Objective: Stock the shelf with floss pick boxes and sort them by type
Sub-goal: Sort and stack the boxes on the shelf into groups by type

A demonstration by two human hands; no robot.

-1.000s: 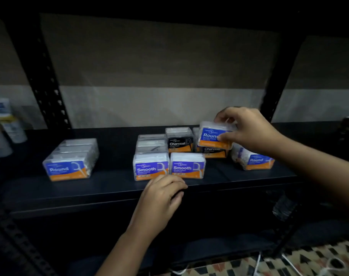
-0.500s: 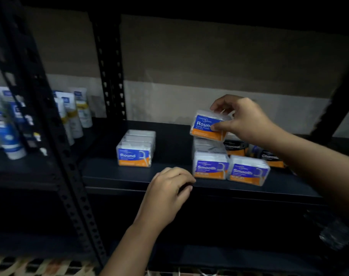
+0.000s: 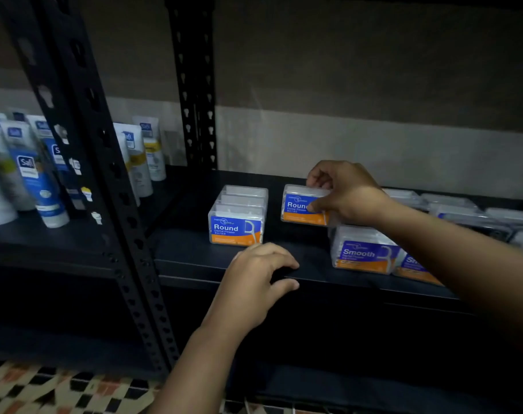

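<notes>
My right hand (image 3: pixel 345 191) grips a clear "Round" floss pick box (image 3: pixel 297 206) by its top and front, just right of a row of Round boxes (image 3: pixel 236 227) on the dark shelf (image 3: pixel 194 258). Whether the held box touches the shelf I cannot tell. Two "Smooth" boxes (image 3: pixel 363 252) stand at the shelf front under my right forearm. My left hand (image 3: pixel 258 273) rests on the shelf's front edge, fingers curled over the lip and thumb under it, holding no box.
More floss boxes (image 3: pixel 463 212) lie blurred at the back right. White and blue tubes (image 3: pixel 30 174) stand on the neighbouring shelf to the left, beyond black perforated uprights (image 3: pixel 194 85). A patterned floor (image 3: pixel 45 389) shows below.
My right hand carried the Round box leftward and lower, from above the Smooth boxes to beside the Round row. The camera swung left. My left hand stayed at the shelf edge.
</notes>
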